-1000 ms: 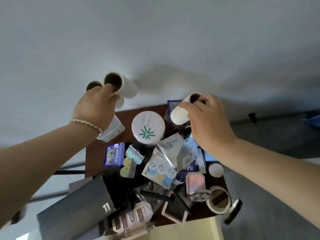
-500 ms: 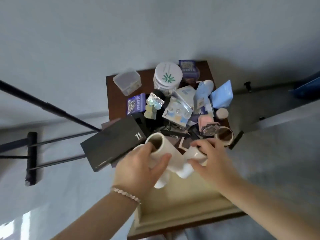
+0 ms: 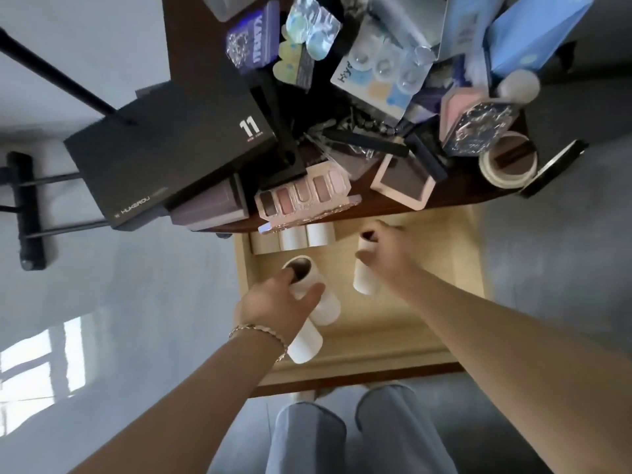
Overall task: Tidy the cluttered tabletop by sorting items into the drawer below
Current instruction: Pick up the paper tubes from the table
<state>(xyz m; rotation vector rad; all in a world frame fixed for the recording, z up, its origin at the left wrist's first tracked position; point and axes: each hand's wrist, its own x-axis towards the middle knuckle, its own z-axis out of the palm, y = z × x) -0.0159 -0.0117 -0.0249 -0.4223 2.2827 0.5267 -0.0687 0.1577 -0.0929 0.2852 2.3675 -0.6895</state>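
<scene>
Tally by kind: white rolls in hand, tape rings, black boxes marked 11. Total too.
White rolls in hand: 3; the left hand grips two, the second lower; the right hand grips one
Tape rings: 1
Black boxes marked 11: 1
Total: 5

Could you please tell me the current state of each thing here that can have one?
Drawer, pulled open below the tabletop.
Left grip, curled round two white rolls, over the drawer.
Right grip, holding one white roll, blurred.
Stored rolls, side by side at the drawer's back.
Eyeshadow palette, open, at the tabletop's front edge.
Black box, closed, overhanging the tabletop.
</scene>
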